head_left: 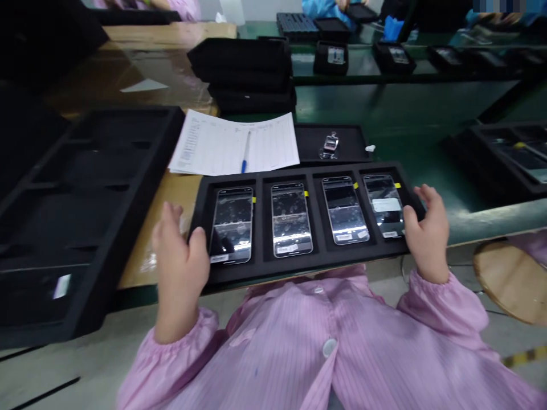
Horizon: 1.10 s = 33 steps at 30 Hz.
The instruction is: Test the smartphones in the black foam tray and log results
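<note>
Black tray (304, 266) between left hand (179, 262) and right hand (428, 236).
Four glossy phones (292, 219), each with yellow tab (306, 194) and pale label (282, 250) — whether either hand grips the tray, I cannot tell.

A black compartment tray (299, 264) spans the middle of the frame, holding four phones (292, 219) in a row. The left hand (182, 267) is at its left end, the right hand (429, 233) at its right. Above it, a blue pen (245, 158) lies on printed sheets (213, 145); stacked black trays (243, 71) stand at upper centre.
</note>
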Each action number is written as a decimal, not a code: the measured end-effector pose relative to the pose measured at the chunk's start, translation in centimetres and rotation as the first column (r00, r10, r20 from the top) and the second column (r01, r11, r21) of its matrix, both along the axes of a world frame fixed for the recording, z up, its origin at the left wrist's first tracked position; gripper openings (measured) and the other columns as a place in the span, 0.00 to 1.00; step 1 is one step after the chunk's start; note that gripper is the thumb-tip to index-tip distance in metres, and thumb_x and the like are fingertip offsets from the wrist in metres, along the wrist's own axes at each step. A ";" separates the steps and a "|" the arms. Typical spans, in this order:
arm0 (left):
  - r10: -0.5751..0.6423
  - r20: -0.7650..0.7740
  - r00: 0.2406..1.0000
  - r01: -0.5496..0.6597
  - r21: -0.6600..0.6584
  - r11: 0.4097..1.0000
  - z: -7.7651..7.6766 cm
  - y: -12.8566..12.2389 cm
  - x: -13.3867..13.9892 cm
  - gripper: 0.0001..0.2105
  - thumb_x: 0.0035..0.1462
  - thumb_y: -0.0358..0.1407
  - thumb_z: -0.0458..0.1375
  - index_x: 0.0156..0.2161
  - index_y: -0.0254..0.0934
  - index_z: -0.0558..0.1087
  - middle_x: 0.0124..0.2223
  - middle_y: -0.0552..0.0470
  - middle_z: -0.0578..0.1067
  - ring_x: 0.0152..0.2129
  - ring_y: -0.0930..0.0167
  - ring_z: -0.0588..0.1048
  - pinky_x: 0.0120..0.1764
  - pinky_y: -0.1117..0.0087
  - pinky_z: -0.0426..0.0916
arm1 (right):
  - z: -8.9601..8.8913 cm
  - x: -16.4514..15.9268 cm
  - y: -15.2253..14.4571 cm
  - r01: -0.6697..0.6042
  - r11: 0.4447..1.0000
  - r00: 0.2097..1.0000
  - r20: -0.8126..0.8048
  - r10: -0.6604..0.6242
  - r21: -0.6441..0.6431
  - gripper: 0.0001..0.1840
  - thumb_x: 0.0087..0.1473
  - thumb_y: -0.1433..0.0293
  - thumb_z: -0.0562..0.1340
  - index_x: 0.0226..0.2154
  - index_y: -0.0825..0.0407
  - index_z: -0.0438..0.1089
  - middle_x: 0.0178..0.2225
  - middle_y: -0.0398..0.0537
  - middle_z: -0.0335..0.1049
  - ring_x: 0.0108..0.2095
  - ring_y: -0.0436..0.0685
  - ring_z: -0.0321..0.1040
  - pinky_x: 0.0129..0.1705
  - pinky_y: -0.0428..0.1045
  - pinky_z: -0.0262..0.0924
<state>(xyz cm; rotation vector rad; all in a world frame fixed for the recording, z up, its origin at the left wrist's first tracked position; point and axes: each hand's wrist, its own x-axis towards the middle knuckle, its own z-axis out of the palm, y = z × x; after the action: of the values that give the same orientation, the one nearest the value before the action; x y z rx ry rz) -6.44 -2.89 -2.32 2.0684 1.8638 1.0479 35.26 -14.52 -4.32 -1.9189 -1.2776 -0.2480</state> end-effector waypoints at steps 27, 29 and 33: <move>0.002 -0.059 0.998 -0.002 -0.005 1.000 1.2 0.2 0.9 0.37 0.53 0.42 0.51 0.66 0.22 0.61 0.63 0.29 0.69 0.62 0.43 0.65 0.63 0.39 0.58 | -0.5 1.6 0.3 -0.108 0.993 0.976 -0.194 0.099 -0.040 0.34 0.57 0.63 0.58 0.65 0.47 0.55 0.69 0.56 0.54 0.71 0.65 0.47 0.70 0.69 0.43; 0.010 -0.049 0.999 -0.008 0.033 0.999 1.2 -0.1 0.9 0.36 0.55 0.41 0.51 0.67 0.26 0.60 0.63 0.33 0.69 0.63 0.47 0.64 0.64 0.42 0.56 | -0.4 1.6 0.2 -0.054 0.998 0.959 -0.278 0.057 0.018 0.30 0.57 0.65 0.57 0.63 0.45 0.58 0.67 0.53 0.58 0.69 0.62 0.53 0.70 0.66 0.46; 0.016 -0.057 0.998 -0.013 0.053 0.999 1.3 -0.3 1.0 0.34 0.57 0.42 0.51 0.66 0.22 0.62 0.63 0.31 0.69 0.65 0.47 0.62 0.66 0.44 0.54 | 0.1 1.4 0.2 -0.006 0.999 0.920 -0.391 0.025 0.049 0.28 0.55 0.66 0.58 0.58 0.47 0.64 0.63 0.52 0.63 0.65 0.62 0.58 0.69 0.65 0.48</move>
<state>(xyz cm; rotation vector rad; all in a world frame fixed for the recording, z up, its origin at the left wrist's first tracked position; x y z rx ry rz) -5.45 -3.22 -1.01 2.1394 1.9007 1.0621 36.64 -14.27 -4.23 -1.8033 -1.0074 0.1134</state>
